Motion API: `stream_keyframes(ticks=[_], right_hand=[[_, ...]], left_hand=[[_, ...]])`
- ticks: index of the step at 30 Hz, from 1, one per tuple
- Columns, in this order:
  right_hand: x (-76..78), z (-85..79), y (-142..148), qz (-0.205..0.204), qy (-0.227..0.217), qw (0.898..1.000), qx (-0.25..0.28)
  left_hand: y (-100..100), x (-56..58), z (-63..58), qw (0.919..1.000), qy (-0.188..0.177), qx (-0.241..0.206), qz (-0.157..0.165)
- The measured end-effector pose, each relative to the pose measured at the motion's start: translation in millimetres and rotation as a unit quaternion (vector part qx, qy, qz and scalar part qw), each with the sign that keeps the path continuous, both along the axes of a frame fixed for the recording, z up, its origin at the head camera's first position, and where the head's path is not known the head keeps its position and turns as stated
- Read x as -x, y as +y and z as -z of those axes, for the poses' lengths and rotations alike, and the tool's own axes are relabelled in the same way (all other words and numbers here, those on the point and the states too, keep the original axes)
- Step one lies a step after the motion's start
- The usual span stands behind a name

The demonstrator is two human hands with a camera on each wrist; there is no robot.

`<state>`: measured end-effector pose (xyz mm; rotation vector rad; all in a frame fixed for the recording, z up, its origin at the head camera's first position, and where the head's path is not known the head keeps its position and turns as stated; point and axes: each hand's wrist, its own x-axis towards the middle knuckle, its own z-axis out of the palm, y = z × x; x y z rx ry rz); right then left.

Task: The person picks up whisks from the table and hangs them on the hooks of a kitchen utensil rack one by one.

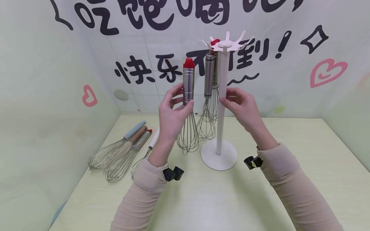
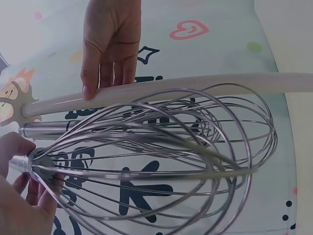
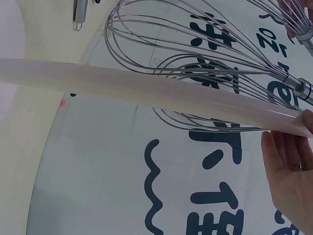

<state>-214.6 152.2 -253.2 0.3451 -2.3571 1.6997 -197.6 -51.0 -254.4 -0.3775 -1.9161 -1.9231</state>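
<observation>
My left hand (image 1: 174,117) grips a steel whisk (image 1: 189,80) by its handle, red tip up and wires hanging down. In the left wrist view its wire loops (image 2: 146,176) fill the foreground. To its right stands a white rack (image 1: 221,122) with a round base and a ring of hooks on top. Two steel-handled whisks hang from the hooks, one in front (image 1: 208,77) and one with a red top (image 1: 215,64) partly behind it. My right hand (image 1: 244,107) pinches the rack's pole between thumb and fingers, about halfway up.
At the left of the table lie several whisks: one with a blue handle (image 1: 135,129), one brown (image 1: 138,134), one steel with a red tip (image 1: 142,139), and one white (image 1: 154,138) partly behind my left forearm. A printed backdrop (image 1: 173,38) rises behind the table.
</observation>
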Motion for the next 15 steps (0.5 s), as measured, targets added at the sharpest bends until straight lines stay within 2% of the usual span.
stream_keyframes(ticks=[9, 15], right_hand=[[0.6, 4.3, -2.8, 0.023, 0.033, 0.999, 0.001], [1.1, 8.1, -8.1, 0.039, 0.055, 0.997, 0.038]], left_hand=[[0.3, -4.4, -4.1, 0.9999, 0.014, -0.003, 0.007], [-0.6, -6.1, -5.8, 0.9999, 0.012, -0.003, 0.005]])
